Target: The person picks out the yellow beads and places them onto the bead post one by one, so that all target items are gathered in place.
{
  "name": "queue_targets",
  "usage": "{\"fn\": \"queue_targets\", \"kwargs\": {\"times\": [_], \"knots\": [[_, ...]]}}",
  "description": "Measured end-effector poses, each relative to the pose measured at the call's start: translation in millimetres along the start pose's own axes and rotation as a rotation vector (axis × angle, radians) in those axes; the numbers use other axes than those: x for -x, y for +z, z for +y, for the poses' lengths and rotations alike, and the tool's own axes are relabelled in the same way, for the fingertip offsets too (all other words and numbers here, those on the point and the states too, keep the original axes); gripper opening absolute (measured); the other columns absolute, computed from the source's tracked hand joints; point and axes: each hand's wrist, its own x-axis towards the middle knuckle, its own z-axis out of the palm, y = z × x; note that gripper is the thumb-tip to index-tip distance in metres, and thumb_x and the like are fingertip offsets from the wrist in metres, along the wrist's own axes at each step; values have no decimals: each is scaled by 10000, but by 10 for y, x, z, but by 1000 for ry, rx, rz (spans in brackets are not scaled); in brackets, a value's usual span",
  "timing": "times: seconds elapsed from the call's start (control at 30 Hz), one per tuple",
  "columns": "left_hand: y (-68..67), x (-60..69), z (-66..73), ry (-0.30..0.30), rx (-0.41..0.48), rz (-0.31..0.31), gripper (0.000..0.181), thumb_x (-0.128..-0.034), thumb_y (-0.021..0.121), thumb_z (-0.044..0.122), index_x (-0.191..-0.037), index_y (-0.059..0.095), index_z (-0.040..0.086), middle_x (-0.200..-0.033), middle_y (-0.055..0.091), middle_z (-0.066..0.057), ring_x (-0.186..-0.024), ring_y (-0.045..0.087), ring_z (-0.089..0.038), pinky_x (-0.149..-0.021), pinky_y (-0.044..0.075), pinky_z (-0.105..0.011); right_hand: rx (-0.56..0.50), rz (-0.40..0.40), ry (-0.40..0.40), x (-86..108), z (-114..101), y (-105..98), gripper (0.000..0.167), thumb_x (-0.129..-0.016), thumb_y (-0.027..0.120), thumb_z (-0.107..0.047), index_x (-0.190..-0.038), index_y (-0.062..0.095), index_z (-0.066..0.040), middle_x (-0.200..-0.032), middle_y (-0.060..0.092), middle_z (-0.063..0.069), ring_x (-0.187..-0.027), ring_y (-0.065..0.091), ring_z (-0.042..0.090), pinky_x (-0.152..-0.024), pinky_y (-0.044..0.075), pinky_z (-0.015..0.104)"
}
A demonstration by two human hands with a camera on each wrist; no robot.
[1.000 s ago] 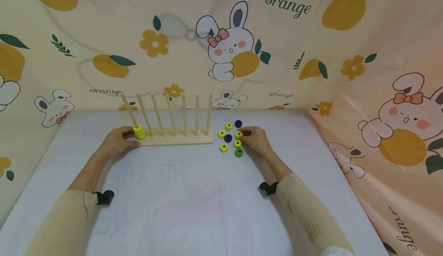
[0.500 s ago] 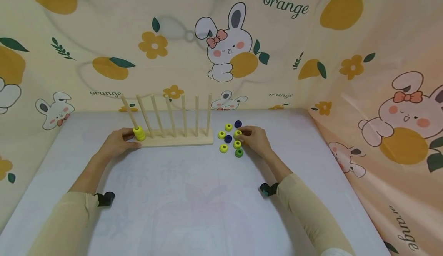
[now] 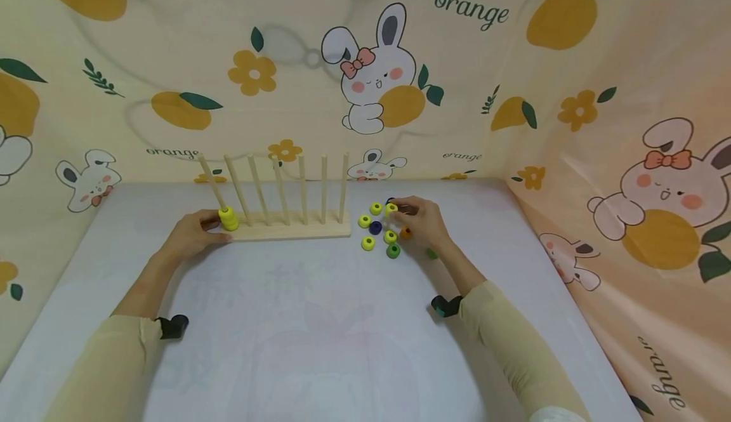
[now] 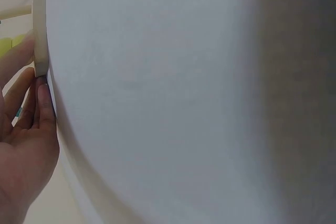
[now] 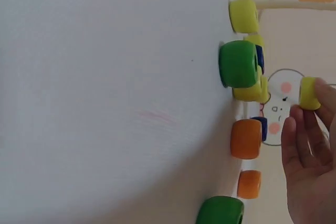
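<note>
A wooden rack with several upright pegs stands toward the back of the table. Yellow beads are stacked on its leftmost peg. The left hand grips the rack's left end, thumb at the front edge; the left wrist view shows its fingers at the base's end. Above the loose beads, the right hand pinches a yellow bead between thumb and fingers, lifted off the table in the right wrist view. A dark blue bead is partly hidden behind that hand.
Right of the rack lie loose beads: several yellow ones, a dark blue one, a green one and an orange one. Another green bead shows beside the right wrist. A patterned cloth hangs behind the table.
The right hand has picked up the yellow bead and moved it slightly up and back. An orange bead and a green bead have come into sight below it. The left hand stays on the rack.
</note>
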Motion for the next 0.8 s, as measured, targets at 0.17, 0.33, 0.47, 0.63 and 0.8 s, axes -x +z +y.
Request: {"fn": "queue_targets", "kwargs": {"times": [0.17,0.33,0.47,0.63,0.8], "knots": [[-8,-8,2,9,11,7,704,-866,780,154,-1404,429,-133,-1416,458,-341,-1310,457,-473,-1111,366,-552,-33,-7,-39,-35,-76,-28,322,-878,778,-181,-1187,717,-115,-1142,702,65,-973,692,237,-813,590,302],[-12,3,4,2,4,5,718,-866,783,174,-1409,425,-130,-1421,453,-340,-1312,453,-474,-1111,364,-555,-49,-7,-69,-81,-161,-41,320,-871,784,-180,-1176,718,-110,-1115,709,58,-948,686,221,-806,584,304],[-12,9,7,-3,1,3,720,-868,781,175,-1412,421,-128,-1422,451,-340,-1313,448,-477,-1113,357,-562,-41,0,-90,-130,-240,-42,310,-875,779,-171,-1173,721,-107,-1080,722,67,-912,694,217,-782,584,298],[-6,-4,-1,-8,4,-2,733,-868,783,186,-1423,414,-119,-1430,448,-333,-1322,440,-473,-1118,349,-564,-60,15,-105,-212,-364,-73,297,-883,769,-150,-1172,721,-105,-1071,721,62,-898,688,210,-757,583,285],[-5,-10,-2,-9,3,-5,734,-871,779,180,-1426,407,-122,-1432,444,-336,-1323,439,-473,-1118,349,-563,-57,17,-146,-281,-498,-106,288,-886,765,-145,-1170,727,-115,-1044,725,58,-857,689,197,-749,585,278]]}}
